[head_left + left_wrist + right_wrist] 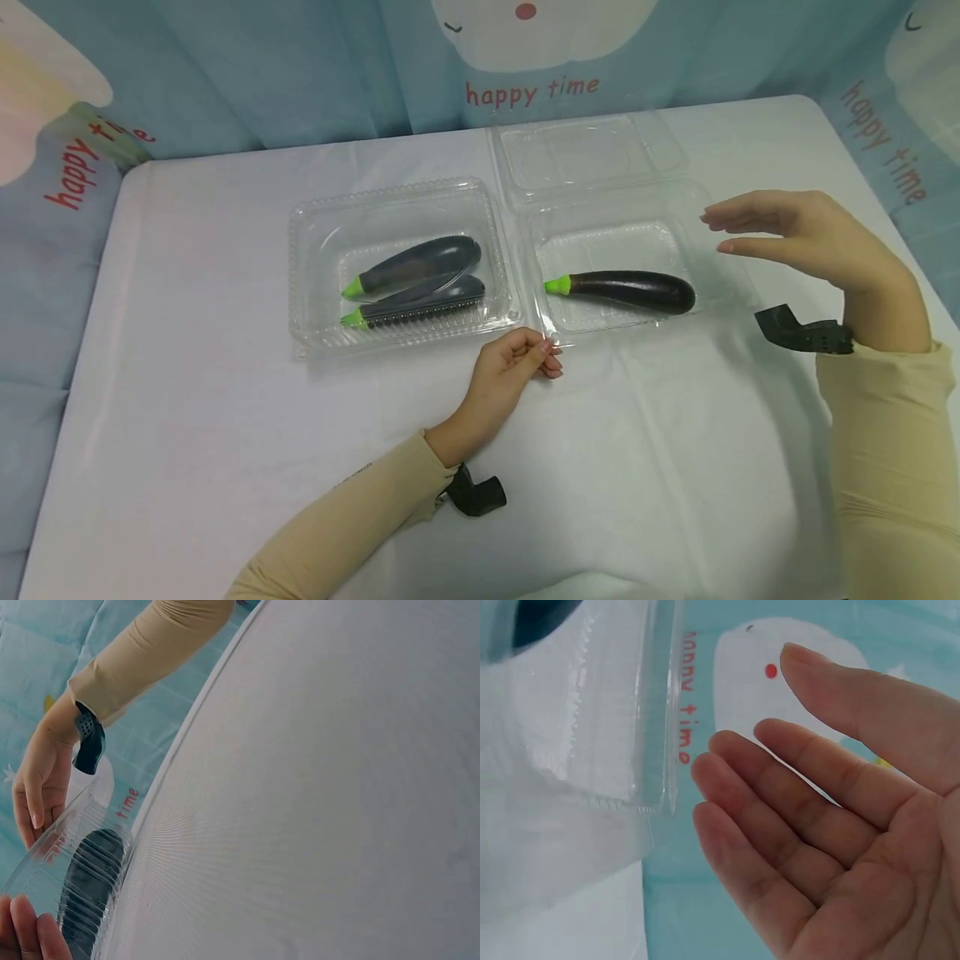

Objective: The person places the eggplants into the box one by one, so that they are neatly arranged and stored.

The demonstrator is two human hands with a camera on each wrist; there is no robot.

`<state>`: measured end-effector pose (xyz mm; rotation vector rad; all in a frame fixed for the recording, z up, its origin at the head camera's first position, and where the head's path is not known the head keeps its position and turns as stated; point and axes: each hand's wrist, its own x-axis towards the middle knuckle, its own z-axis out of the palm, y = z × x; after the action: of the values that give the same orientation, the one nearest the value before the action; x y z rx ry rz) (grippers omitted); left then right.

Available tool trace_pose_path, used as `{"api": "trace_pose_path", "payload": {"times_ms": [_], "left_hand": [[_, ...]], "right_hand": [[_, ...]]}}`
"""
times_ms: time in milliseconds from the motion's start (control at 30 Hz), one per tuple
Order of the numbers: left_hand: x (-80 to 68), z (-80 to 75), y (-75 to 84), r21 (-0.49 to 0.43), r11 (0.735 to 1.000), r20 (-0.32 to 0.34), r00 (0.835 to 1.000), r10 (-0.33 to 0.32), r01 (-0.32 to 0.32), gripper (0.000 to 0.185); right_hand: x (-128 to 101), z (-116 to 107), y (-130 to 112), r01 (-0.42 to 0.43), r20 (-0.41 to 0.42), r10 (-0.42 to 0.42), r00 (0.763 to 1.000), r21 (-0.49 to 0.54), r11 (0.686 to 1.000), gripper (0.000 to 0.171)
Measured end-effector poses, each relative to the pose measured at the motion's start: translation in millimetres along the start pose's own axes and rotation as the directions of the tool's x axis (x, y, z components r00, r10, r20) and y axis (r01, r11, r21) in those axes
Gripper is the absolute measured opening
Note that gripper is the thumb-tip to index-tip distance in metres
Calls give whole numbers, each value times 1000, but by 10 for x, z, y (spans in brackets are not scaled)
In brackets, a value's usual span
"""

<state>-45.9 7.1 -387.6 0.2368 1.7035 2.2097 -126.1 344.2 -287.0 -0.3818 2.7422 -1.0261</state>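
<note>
In the head view an unlidded clear plastic container (611,327) holds one dark eggplant (632,290) with a bright green stem end pointing left. Its clear lid (577,154) lies folded back behind it. My left hand (504,375) pinches the container's near left corner between thumb and curled fingers. To the right, my right hand (802,233) hovers over the container's right side, fingers extended and thumb apart. The right wrist view shows that palm (847,877) holding nothing.
On the left stands a second clear container (315,275), its lid closed over two eggplants (420,264). Both containers are on a white-covered table (225,467). A blue curtain (330,67) with printed words runs along the far side.
</note>
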Motion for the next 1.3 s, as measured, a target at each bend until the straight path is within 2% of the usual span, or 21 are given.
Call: {"api": "trace_pose_path", "payload": {"times_ms": [200,500,1033,1300], "left_hand": [[0,2,8,1,1000,1,1000,4,-4,14],[-5,-10,16,11,1000,3,1000,3,-4,14],[2,-4,3,11,1000,-4,1000,-19,19,14],[8,1,10,7,1000,-3,1000,-18,18,14]], "right_hand": [[74,-77,36,-9,-27,10,1000,30,1000,32],[243,-194,79,-117,-28,119,992,74,990,33],[588,-292,274,-238,-25,244,969,149,960,37],[701,-292,368,-246,-1,249,969,147,958,38]]}}
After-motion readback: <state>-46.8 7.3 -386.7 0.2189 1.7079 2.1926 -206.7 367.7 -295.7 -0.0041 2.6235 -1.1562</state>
